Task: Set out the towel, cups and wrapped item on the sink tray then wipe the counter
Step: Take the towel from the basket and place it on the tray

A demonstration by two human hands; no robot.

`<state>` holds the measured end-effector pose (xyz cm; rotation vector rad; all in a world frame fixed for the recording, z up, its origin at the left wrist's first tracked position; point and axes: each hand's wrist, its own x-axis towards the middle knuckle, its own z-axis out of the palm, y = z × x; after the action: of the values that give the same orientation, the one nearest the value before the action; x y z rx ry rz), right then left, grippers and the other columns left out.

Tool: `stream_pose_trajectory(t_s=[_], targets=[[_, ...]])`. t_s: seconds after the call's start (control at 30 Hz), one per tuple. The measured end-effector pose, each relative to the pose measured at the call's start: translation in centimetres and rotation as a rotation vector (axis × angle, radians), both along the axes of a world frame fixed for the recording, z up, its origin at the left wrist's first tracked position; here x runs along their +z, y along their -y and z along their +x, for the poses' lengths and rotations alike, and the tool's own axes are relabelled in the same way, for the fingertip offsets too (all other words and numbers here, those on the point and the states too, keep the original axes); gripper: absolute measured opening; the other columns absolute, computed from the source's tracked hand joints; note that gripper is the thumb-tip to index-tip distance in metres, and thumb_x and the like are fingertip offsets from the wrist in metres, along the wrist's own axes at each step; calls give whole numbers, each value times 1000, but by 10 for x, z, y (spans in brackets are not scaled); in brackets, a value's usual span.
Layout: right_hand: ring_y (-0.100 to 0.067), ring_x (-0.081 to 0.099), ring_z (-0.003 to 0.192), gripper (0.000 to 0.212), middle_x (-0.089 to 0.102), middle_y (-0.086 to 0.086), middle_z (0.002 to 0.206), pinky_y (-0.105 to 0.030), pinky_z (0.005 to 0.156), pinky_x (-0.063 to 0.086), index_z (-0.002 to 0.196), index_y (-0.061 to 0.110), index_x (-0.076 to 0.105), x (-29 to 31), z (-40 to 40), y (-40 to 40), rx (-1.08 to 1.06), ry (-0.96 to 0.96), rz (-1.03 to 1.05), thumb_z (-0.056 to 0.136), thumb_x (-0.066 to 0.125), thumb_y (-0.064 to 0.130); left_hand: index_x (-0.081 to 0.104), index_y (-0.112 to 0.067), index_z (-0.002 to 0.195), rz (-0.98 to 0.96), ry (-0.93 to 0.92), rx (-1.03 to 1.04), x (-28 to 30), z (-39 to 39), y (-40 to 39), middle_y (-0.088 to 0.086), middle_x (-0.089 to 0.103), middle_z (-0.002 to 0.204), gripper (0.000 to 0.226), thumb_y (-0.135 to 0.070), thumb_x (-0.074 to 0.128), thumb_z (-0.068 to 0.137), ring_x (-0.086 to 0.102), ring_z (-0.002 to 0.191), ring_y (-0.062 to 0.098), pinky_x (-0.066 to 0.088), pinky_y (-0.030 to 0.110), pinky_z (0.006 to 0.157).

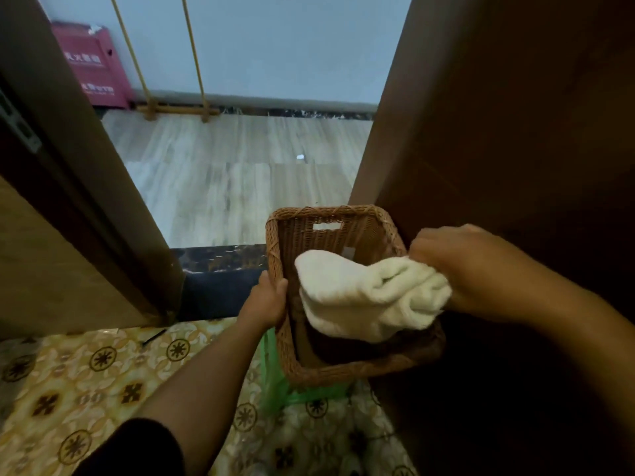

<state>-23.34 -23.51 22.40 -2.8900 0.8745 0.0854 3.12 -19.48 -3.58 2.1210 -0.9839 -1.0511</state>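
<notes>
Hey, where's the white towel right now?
The white towel is lower right of centre in the head view, draped over the wicker basket, gripped at its right end by the right hand.

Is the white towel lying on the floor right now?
No, the right hand holds the towel over the wicker basket.

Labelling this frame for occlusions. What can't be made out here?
- Head view: the wicker basket bottom is covered by the white towel and shadow.
- Right hand fingertips are buried in the towel.
- Green plastic bag is mostly behind the basket.
- Left hand grips the rim; fingers hidden.
- Cups, wrapped item: not visible.
</notes>
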Motion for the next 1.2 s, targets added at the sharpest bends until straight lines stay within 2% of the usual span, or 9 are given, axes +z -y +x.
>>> stream_pose_trajectory(t_s=[0.13, 0.23, 0.37, 0.43, 0.5, 0.6, 0.73, 1.03, 1.2], targets=[[-3, 54, 66, 30, 56, 13, 76, -31, 63, 43, 83, 33, 54, 61, -19, -42, -65, 184, -30, 75, 47, 61, 54, -19, 123, -269, 10, -18, 58, -7, 2, 9, 57, 129, 41, -46, 28, 104, 55, 115, 21, 46, 47, 99], [-10, 60, 68, 33, 60, 9, 78, -40, 58, 49, 89, 31, 54, 92, -23, -56, -56, 290, -38, 66, 56, 55, 59, -40, 107, -411, -84, -19, 100, -30, -25, -24, 55, 110, 28, -49, 33, 101, 52, 98, -15, 43, 16, 90], [-9, 52, 64, 27, 53, 13, 70, -35, 54, 42, 82, 28, 50, 126, -12, -69, 8, 340, -204, 67, 65, 45, 38, -21, 147, -403, -269, 51, 124, -73, -101, 3, 48, 146, 41, -30, 35, 107, 47, 133, 27, 41, 41, 107], [-1, 46, 64, 25, 51, 13, 71, -27, 53, 34, 84, 28, 52, 140, 1, -78, 63, 360, -244, 70, 67, 44, 59, -47, 124, -506, -474, 127, 140, -100, -158, -13, 66, 123, 52, -76, 38, 86, 57, 118, 17, 48, 37, 93], [-4, 46, 63, 25, 52, 8, 73, -27, 53, 32, 87, 25, 56, 146, 24, -87, 136, 368, -248, 73, 67, 42, 62, -56, 112, -655, -459, 175, 151, -122, -207, -28, 68, 111, 69, -96, 44, 59, 59, 115, 5, 49, 28, 91], [-23, 55, 71, 29, 61, -7, 81, -32, 62, 36, 92, 19, 63, 144, 83, -107, 273, 345, -220, 73, 67, 40, 39, -48, 135, -733, -226, 228, 149, -139, -262, -24, 59, 128, 85, -77, 71, 62, 56, 119, -2, 50, 26, 96], [-27, 54, 78, 31, 61, -9, 88, -37, 66, 43, 92, 15, 63, 122, 190, -154, 438, 190, -184, 72, 72, 38, 50, -28, 137, -814, -198, 445, 143, -123, -311, -8, 66, 129, 58, -34, 73, 84, 61, 118, 9, 52, 30, 95], [-25, 60, 85, 39, 66, -6, 98, -41, 80, 53, 104, 18, 66, 40, 419, -273, 696, -2, -30, 74, 72, 43, 55, -30, 134, -792, -242, 855, 99, -5, -422, -9, 70, 123, 45, -35, 68, 92, 66, 111, 10, 56, 27, 88], [-18, 50, 73, 31, 60, -1, 89, -31, 64, 35, 102, 20, 64, 20, 531, -324, 814, 61, 29, 78, 73, 38, 54, -23, 135, -817, -301, 934, 94, 90, -469, -1, 70, 123, 42, -24, 66, 94, 67, 112, 19, 56, 41, 92]])
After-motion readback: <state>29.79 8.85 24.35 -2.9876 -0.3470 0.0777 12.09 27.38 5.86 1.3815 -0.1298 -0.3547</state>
